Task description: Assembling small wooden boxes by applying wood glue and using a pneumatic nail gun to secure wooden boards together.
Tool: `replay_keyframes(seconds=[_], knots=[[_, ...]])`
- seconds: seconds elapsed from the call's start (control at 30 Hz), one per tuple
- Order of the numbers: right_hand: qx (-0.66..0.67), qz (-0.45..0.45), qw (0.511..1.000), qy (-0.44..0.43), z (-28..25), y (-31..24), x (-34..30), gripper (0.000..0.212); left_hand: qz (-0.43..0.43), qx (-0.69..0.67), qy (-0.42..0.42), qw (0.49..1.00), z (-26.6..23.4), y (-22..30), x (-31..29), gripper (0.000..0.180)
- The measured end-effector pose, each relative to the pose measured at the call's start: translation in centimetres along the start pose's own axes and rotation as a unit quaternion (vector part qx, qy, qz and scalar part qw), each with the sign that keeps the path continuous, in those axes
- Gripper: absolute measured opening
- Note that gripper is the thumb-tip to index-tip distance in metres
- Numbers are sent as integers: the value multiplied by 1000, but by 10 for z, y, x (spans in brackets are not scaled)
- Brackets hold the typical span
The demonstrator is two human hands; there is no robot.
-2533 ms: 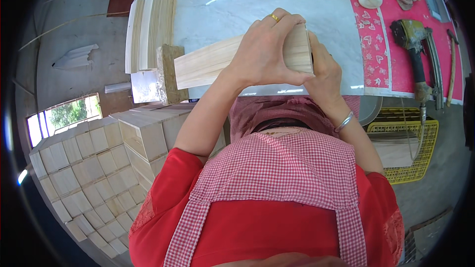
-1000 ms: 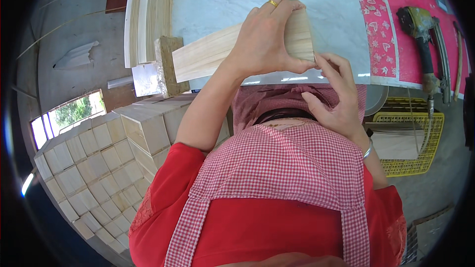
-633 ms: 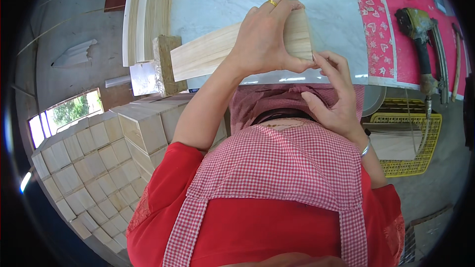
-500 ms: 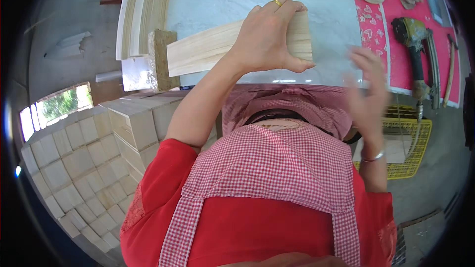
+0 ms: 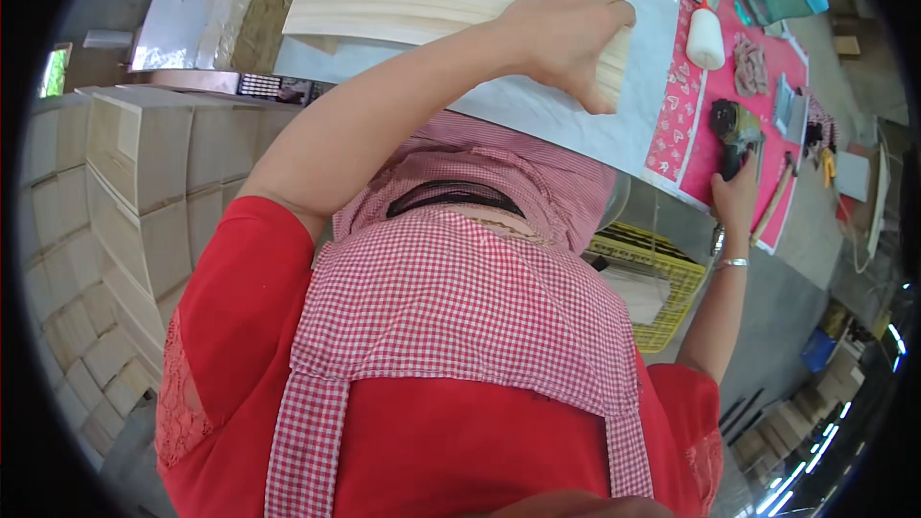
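Note:
My left hand [image 5: 571,43] is closed around the right end of a long pale wooden board [image 5: 403,2], thumb on the near side and fingers over the far edge. The board lies across the pale marbled tabletop [image 5: 460,101], and a bit of wood shows below its left end. Far to the right, my right hand [image 5: 735,200] is wrapped round the dark handle of an air nail gun [image 5: 737,125]. That tool rests on a pink cloth [image 5: 696,149] with a heart-patterned border.
A white glue bottle [image 5: 705,38], a crumpled rag [image 5: 750,65] and a teal bottle [image 5: 782,0] are on the right side. A rough wood block [image 5: 271,14] stands at the left. Below are stacked wooden boxes [image 5: 144,163] and a yellow crate [image 5: 672,297].
My right hand has gone from a blurred, free position over the table's edge to the nail gun's handle. The view has swung right. My left hand still grips the board.

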State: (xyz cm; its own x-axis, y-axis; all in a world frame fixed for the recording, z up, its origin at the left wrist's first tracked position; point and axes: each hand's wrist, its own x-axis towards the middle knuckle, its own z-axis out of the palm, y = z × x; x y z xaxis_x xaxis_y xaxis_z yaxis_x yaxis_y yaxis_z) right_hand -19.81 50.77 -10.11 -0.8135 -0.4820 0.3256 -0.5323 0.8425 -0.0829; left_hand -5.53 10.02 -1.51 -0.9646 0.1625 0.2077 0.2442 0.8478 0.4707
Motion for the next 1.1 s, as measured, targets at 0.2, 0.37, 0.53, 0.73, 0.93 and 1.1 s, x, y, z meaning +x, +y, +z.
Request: replay_keyframes(seconds=[0.2, 0.37, 0.53, 0.73, 0.93, 1.1], knots=[[6, 202, 949, -243, -68, -38, 53, 49, 4, 13, -20, 1000, 3, -3, 0, 84], [166, 200, 934, -246, -150, -132, 49, 29, 16, 23, -16, 999, 3, -10, -1, 89], [292, 34, 933, -206, -180, -178, 49, 25, 29, 38, -37, 998, 1, -8, 0, 91], [224, -64, 927, -294, -188, -195, 64, 35, 19, 33, -43, 998, 0, -5, -2, 89], [266, -44, 914, -302, -185, -202, 65, 35, 35, 32, -20, 999, 2, -7, -4, 76], [227, -61, 923, -306, -182, -200, 71, 37, 38, 35, -16, 999, 3, -8, -2, 76]])
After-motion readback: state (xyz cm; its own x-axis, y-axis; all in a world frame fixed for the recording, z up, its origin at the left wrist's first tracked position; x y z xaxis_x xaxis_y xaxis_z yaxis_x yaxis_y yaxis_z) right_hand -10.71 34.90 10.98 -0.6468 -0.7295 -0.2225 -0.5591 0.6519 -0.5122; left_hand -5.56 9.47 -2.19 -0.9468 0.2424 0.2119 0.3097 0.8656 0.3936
